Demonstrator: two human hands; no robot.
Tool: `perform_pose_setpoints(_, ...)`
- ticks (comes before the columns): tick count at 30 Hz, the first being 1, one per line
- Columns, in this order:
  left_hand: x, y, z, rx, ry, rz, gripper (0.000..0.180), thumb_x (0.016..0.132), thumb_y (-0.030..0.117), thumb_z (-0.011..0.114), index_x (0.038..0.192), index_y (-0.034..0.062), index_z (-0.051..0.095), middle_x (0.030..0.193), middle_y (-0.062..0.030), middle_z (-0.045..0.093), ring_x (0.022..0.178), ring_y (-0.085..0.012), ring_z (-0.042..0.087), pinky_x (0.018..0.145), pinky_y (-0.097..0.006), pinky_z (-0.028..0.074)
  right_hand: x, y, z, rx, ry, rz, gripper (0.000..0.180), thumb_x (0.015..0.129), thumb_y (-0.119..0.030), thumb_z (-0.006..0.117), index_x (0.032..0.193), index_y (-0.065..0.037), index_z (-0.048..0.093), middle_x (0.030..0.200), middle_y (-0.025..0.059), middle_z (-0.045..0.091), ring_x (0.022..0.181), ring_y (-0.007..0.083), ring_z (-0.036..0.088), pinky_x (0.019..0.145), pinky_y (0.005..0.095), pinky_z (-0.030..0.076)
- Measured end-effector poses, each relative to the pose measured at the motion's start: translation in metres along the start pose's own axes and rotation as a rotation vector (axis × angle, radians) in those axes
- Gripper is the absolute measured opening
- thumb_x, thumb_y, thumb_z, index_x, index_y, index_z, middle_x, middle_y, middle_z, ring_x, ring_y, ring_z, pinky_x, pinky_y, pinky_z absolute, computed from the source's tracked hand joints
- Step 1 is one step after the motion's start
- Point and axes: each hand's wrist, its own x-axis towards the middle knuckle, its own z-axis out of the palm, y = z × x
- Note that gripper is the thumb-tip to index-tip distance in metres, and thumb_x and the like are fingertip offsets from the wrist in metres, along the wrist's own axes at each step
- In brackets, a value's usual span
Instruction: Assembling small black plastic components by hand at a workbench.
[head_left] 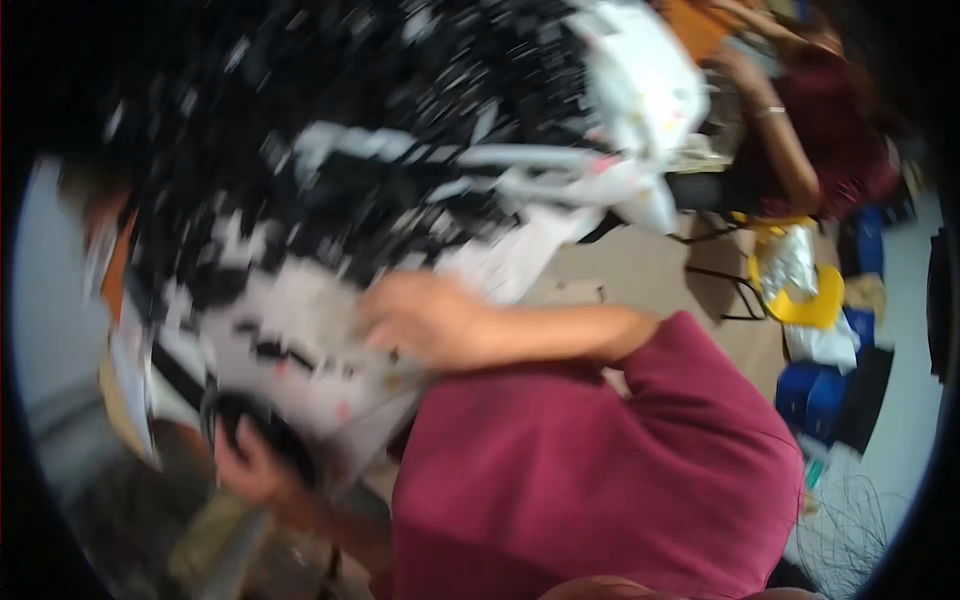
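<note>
Blurred frame. Right hand point(415, 318) flat, fingers spread, on white sheet point(300, 350), centre; left hand point(248, 462) gripping black rounded object point(262, 425), lower left. Progress unreadable.

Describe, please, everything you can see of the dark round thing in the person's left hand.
The dark round thing sits low on the left, blurred by motion. It looks black and ring- or disc-shaped, rim curved, material unclear. The left hand grips its lower edge from below. A pale sheet-like surface with black bits lies just above and beside it; contact cannot be told.
</note>
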Motion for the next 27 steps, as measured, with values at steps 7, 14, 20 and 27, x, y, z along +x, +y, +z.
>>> perform_pose_setpoints(7,-0.029,0.084,0.051,-0.068,-0.175,0.357,0.025,0.073,0.008,0.063,0.097,0.0037,0.060,0.096,-0.0095,0.061,0.091,-0.0272,0.056,0.083,-0.034,0.042,-0.048,0.025,-0.048,-0.347,0.123,0.261,0.017,0.075,-0.001,0.061,0.092,-0.002,0.058,0.089,0.0085,0.059,0.073,0.0192,0.059,0.058,0.0273,0.047)
perform_pose_setpoints(14,-0.014,0.112,0.115,-0.022,-0.270,0.496,0.023,0.071,0.010,0.062,0.093,0.0140,0.062,0.097,-0.0039,0.054,0.088,-0.0240,0.051,0.071,-0.037,0.042,-0.008,0.014,-0.013,-0.634,-0.068,0.058,0.020,0.065,-0.013,0.067,0.084,-0.007,0.061,0.081,0.0060,0.055,0.074,0.0246,0.054,0.061,0.0329,0.046)
perform_pose_setpoints(20,-0.009,0.093,0.111,-0.086,-0.256,0.516,0.018,0.062,0.013,0.070,0.075,0.0091,0.059,0.094,-0.0024,0.054,0.085,-0.0237,0.050,0.068,-0.037,0.042,-0.001,0.020,-0.008,-0.790,-0.190,0.073,0.018,0.062,-0.009,0.064,0.079,-0.007,0.058,0.083,0.0062,0.053,0.078,0.0251,0.052,0.062,0.0324,0.046)
perform_pose_setpoints(27,-0.025,0.084,0.093,-1.272,-0.473,-0.287,0.010,0.077,0.000,0.064,0.084,-0.0008,0.056,0.095,-0.0064,0.058,0.081,-0.0097,0.054,0.072,-0.022,0.044,0.017,-0.011,-0.012,-0.284,-0.136,0.152,0.024,0.065,-0.003,0.069,0.082,-0.003,0.052,0.089,0.0093,0.058,0.079,0.0215,0.058,0.062,0.0297,0.048)
